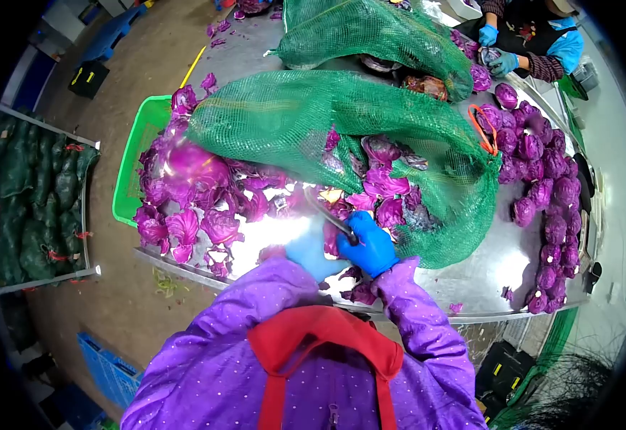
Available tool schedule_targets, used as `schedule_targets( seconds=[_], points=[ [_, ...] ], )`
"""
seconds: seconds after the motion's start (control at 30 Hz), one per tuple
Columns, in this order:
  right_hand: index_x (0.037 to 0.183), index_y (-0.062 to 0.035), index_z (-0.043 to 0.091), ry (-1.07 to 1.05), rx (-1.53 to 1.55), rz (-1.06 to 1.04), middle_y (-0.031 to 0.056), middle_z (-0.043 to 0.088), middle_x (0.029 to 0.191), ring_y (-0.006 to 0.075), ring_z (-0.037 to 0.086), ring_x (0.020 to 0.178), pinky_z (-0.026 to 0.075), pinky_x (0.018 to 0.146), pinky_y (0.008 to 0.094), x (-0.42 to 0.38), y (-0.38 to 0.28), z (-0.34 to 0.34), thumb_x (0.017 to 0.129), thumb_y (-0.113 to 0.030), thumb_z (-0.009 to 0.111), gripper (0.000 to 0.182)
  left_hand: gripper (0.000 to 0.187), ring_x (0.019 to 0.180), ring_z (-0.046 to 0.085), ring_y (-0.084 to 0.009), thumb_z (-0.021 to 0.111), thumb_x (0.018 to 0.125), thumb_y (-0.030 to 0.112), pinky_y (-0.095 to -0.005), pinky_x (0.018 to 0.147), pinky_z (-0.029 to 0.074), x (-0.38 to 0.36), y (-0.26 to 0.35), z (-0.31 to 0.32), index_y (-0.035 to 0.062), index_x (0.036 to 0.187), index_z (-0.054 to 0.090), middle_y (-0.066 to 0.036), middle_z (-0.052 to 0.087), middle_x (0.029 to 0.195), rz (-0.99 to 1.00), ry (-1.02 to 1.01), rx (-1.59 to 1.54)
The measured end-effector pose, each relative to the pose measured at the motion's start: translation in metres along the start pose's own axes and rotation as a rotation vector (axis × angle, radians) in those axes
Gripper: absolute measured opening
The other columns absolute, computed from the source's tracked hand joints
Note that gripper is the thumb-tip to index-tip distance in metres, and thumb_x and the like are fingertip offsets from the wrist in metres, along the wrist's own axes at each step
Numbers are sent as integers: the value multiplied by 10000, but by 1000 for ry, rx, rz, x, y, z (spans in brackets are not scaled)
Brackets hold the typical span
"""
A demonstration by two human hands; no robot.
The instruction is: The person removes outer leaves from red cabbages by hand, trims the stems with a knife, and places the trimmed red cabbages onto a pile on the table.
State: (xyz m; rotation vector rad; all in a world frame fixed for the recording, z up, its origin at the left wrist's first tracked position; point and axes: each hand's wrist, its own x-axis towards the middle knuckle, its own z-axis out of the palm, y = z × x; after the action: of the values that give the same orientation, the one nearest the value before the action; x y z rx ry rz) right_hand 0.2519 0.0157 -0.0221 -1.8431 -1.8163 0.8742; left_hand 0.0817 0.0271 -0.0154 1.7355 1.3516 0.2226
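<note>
Hands in blue gloves at near table edge | right hand [370, 244] grips knife [327, 213], blade pointing far-left | left hand [311, 252] holds red cabbage [333, 240], pressed between both hands | green net sack [306, 122] just beyond.

Your gloves [342, 247] are blue, your jacket [213, 373] purple with white dots, apron straps [313, 337] red. Cabbage leaves [191, 193] purple, net sack [291, 122] green, crate [137, 150] bright green.

Produce-trimming hall: steel table [485, 276], cabbage sacks [34, 193]
</note>
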Motion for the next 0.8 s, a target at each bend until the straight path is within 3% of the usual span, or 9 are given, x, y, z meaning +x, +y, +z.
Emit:
schedule_targets(
  seconds=[0.07, 0.2, 0.23, 0.27, 0.37, 0.47, 0.57, 0.67, 0.8],
  points=[
    [1012, -89, 575, 71, -27, 121, 165, 569, 1031, 371, 621, 815, 497, 653, 471, 12, 17, 9, 758, -297, 669, 342, 1086, 1243, 387, -401, 809, 562, 445, -478, 1027, 339, -5, -15, 19, 26, 1401, 262, -229, 378, 1345, 121, 103, 186],
    [1073, -66, 536, 219, 98, 56, 172, 560, 990, 377, 605, 858, 483, 685, 447, 15, 24, -4, 765, -261, 708, 402, 1066, 1264, 373, -385, 819, 556, 439, -464, 1049, 324, -10, -20, 12, 35, 1392, 294, -214, 379, 1354, 148, 58, 177],
    [1102, -49, 536, 227, 141, 29, 179, 560, 1002, 365, 601, 898, 481, 711, 430, 11, 20, -5, 773, -262, 716, 430, 1063, 1265, 375, -382, 821, 554, 438, -461, 1049, 324, -12, -26, 11, 35, 1388, 301, -212, 381, 1353, 178, 55, 156],
    [1131, -39, 528, 218, 166, -45, 150, 573, 1002, 283, 605, 892, 485, 744, 366, 6, 12, -6, 779, -196, 721, 431, 1060, 1265, 376, -379, 824, 551, 437, -459, 1050, 325, -11, -29, 8, 36, 1385, 307, -210, 384, 1353, 208, 55, 136],
    [1261, -71, 495, 186, 169, -54, 143, 567, 1082, 291, 603, 956, 487, 788, 355, -15, 13, 22, 771, -207, 711, 553, 1056, 1268, 374, -374, 838, 550, 414, -446, 1062, 313, -15, -31, 0, 37, 1385, 311, -203, 392, 1346, 230, 26, 157],
    [1146, -77, 579, 154, 265, 115, 167, 623, 970, 327, 638, 832, 505, 708, 399, -22, 21, 45, 739, -254, 706, 463, 1045, 1268, 380, -368, 852, 546, 384, -436, 1073, 300, -17, -41, 1, 27, 1373, 322, -195, 394, 1349, 323, 32, 105],
    [1020, -51, 613, 97, 326, 316, 157, 644, 831, 302, 641, 753, 490, 652, 392, -5, 43, 52, 740, -255, 703, 359, 1051, 1274, 376, -363, 869, 529, 366, -427, 1081, 295, -25, -55, -2, 13, 1360, 332, -198, 394, 1353, 392, 35, 50],
    [878, -19, 586, 85, 529, 297, 52, 511, 690, 109, 417, 639, 397, 588, 305, -9, 25, 49, 749, -159, 683, 214, 1062, 1274, 375, -369, 873, 523, 368, -416, 1086, 296, -35, -44, -25, 10, 1361, 326, -208, 393, 1353, 304, -34, 84],
    [924, -7, 596, 48, 514, 213, 95, 592, 734, 126, 519, 652, 445, 605, 311, -13, -17, 45, 750, -149, 667, 235, 1011, 1183, 450, -369, 854, 525, 390, -435, 1016, 365, -36, -57, -22, 54, 1345, 368, -197, 447, 1272, 278, 64, 51]
  ],
)
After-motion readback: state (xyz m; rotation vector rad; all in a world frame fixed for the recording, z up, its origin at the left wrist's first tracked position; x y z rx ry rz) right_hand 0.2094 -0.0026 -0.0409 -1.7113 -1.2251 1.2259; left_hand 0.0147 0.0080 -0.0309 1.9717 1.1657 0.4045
